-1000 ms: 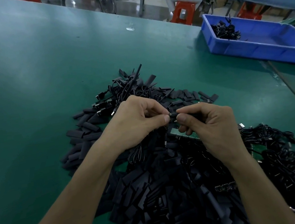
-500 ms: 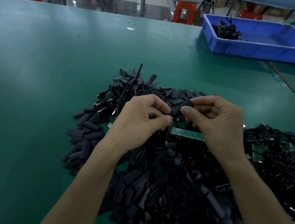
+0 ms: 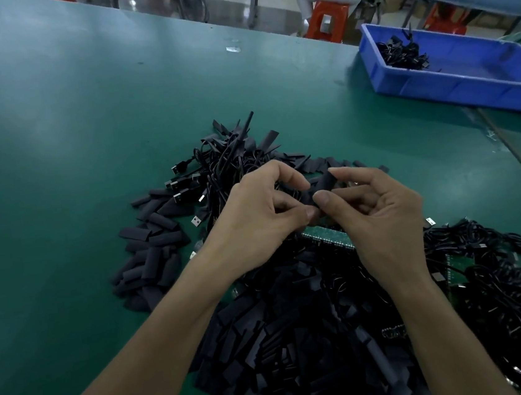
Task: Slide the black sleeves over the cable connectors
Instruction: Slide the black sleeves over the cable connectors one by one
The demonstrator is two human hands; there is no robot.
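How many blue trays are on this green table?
1: the blue tray sits at the far right of the table, holding a heap of black cables. Others may lie outside the view.

The right hand (image 3: pixel 381 216) turned palm-up, raising sleeve (image 3: pixel 322 185).

An assembly workshop: a long green-matted workbench (image 3: pixel 81 120) heaped with flat black sleeves (image 3: pixel 285 340) and thin black cables (image 3: pixel 506 283), a blue plastic bin (image 3: pixel 454 84) at its right edge, an orange plastic stool (image 3: pixel 328 19) beyond.

The green table (image 3: pixel 66 128) carries a big heap of black sleeves (image 3: pixel 287 356), USB cables (image 3: pixel 217 169) bunched at the heap's far edge, a cable tangle (image 3: pixel 507 292) on its right, and a blue bin (image 3: pixel 454 87) well beyond.
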